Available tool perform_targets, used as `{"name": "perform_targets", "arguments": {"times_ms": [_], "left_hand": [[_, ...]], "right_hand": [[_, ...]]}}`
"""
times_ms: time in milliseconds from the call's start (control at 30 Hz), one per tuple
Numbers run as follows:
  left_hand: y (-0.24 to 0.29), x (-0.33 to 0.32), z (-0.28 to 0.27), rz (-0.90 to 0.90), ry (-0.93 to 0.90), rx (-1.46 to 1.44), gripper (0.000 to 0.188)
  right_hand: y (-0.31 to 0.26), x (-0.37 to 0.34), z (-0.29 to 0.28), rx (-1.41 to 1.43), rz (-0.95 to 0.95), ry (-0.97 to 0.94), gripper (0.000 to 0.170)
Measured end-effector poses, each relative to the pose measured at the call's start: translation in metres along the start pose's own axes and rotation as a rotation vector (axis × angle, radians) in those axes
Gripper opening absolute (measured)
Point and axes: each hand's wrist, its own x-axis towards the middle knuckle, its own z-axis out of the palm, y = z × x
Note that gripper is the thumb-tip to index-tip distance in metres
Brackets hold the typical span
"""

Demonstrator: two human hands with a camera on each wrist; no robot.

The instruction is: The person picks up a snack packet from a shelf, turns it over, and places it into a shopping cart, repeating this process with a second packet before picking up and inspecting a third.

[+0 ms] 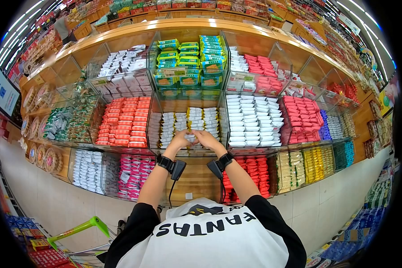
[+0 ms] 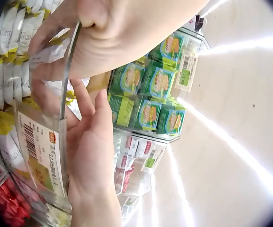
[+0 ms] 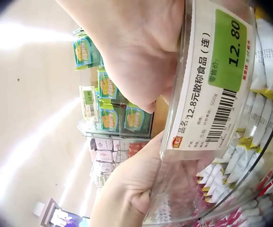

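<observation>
Both hands meet over the front of a clear bin [image 1: 165, 149] of small white packets with yellow ends [image 1: 205, 119]. Between the fingers a white wrapped snack packet [image 1: 191, 138] shows, mostly covered by them. My left hand [image 1: 179, 140] grips it from the left, its fingers seen through the bin's clear front in the left wrist view. From the other side my right hand [image 1: 206, 139] holds it, with thumb and index finger [image 2: 82, 97] near its yellow end. A price label [image 3: 214, 75] reading 12.80 sits on the bin front, close by the hands.
Red packets [image 1: 124, 121] fill the bin to the left, white ones [image 1: 252, 119] the bin to the right. Green biscuit packs [image 1: 190, 67] stand on the tier behind. Clear partitions divide the bins. A green-handled cart [image 1: 78, 230] stands at lower left.
</observation>
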Motion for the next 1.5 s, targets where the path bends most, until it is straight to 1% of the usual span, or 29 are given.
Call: {"name": "perform_targets", "arguments": {"times_ms": [67,133,267,333,367,433,467,533,567,633,667,700,733,767,800,900,967,1033,1100,1133,1167,1233,1300,1333,1367,1400,1433,1467,1500], "left_hand": [[0.012,-0.009,-0.005,-0.032,0.021,0.006,0.057],[0.019,-0.015,-0.007,0.007,0.047,0.045,0.057],[0.016,-0.015,-0.007,0.002,0.059,0.01,0.057],[0.014,-0.014,-0.004,0.061,0.175,0.086,0.052],[0.013,-0.013,-0.004,0.064,0.177,0.086,0.052],[0.024,-0.017,-0.009,0.048,0.005,-0.09,0.045],[0.025,-0.017,-0.009,0.051,0.007,-0.088,0.045],[0.028,-0.019,-0.008,0.086,0.056,-0.167,0.039],[0.029,-0.02,-0.009,0.092,0.056,-0.165,0.039],[0.044,-0.03,-0.016,0.092,0.003,-0.296,0.036],[0.035,-0.024,-0.012,0.102,0.002,-0.289,0.036],[0.017,-0.013,-0.004,0.268,0.123,-0.231,0.036],[0.013,-0.011,-0.002,0.436,0.245,-0.171,0.036],[0.009,-0.008,-0.001,0.452,0.248,-0.164,0.036],[0.013,-0.011,-0.003,0.452,0.246,-0.127,0.037],[0.024,-0.021,-0.007,0.501,0.283,-0.048,0.04],[0.034,-0.029,-0.006,0.593,0.368,-0.018,0.037],[0.048,-0.042,-0.008,0.588,0.378,-0.045,0.038],[0.057,-0.053,-0.011,0.727,0.501,0.102,0.039],[0.06,-0.061,-0.014,0.752,0.557,0.137,0.041],[0.062,-0.071,-0.015,0.754,0.57,0.144,0.041],[0.066,-0.093,-0.018,0.767,0.673,0.211,0.043],[0.072,-0.122,-0.021,0.72,0.679,0.182,0.042],[0.071,-0.135,-0.02,0.666,0.665,0.143,0.041],[0.063,-0.145,-0.019,0.665,0.675,0.15,0.041],[0.054,-0.156,-0.018,0.597,0.606,0.027,0.041],[0.044,-0.167,-0.018,0.529,0.535,-0.095,0.04],[0.032,-0.179,-0.017,0.525,0.544,-0.089,0.04],[0.02,-0.192,-0.016,0.443,0.473,-0.163,0.041]], "right_hand": [[-0.006,-0.004,-0.001,0.006,0.019,0.001,0.048],[-0.005,-0.004,-0.001,0.012,-0.02,0.005,0.047],[0.006,0.002,0.003,0.046,-0.067,0.026,0.044],[0.01,0.004,0.004,0.203,-0.148,0.096,0.036],[0.011,0.005,0.004,0.202,-0.15,0.097,0.036],[0.009,0.006,0.0,0.174,-0.068,0.233,0.042],[0.01,0.006,0.0,0.173,-0.071,0.235,0.042],[0.019,0.009,0.002,-0.12,-0.242,0.469,0.053],[0.023,0.01,0.004,-0.12,-0.246,0.475,0.053],[0.019,0.005,0.007,-0.45,-0.361,0.632,0.06],[0.017,0.001,0.007,-0.415,-0.41,0.655,0.054],[0.019,0.002,0.007,-0.414,-0.416,0.667,0.054],[0.023,0.006,0.006,-0.363,-0.432,0.552,0.048],[0.026,0.01,0.004,-0.313,-0.449,0.436,0.042],[0.017,0.003,0.003,-0.253,-0.419,0.408,0.034],[0.011,0.0,0.003,-0.233,-0.474,0.458,0.033],[0.008,-0.002,0.004,-0.265,-0.503,0.484,0.032],[-0.001,-0.01,0.006,-0.313,-0.573,0.597,0.033],[-0.011,-0.02,0.006,-0.305,-0.577,0.574,0.037],[-0.017,-0.024,0.005,-0.322,-0.691,0.612,0.038],[-0.023,-0.03,0.005,-0.337,-0.805,0.651,0.04],[-0.031,-0.042,0.009,-0.353,-0.883,0.622,0.042],[-0.037,-0.052,0.017,-0.19,-0.841,0.482,0.042],[-0.039,-0.057,0.02,-0.187,-0.854,0.477,0.042],[-0.04,-0.064,0.022,-0.201,-0.804,0.391,0.041],[-0.041,-0.071,0.025,-0.215,-0.751,0.305,0.041],[-0.042,-0.079,0.027,-0.211,-0.759,0.298,0.041],[-0.044,-0.087,0.029,-0.229,-0.755,0.204,0.04],[-0.045,-0.093,0.032,-0.248,-0.75,0.108,0.041]]}}
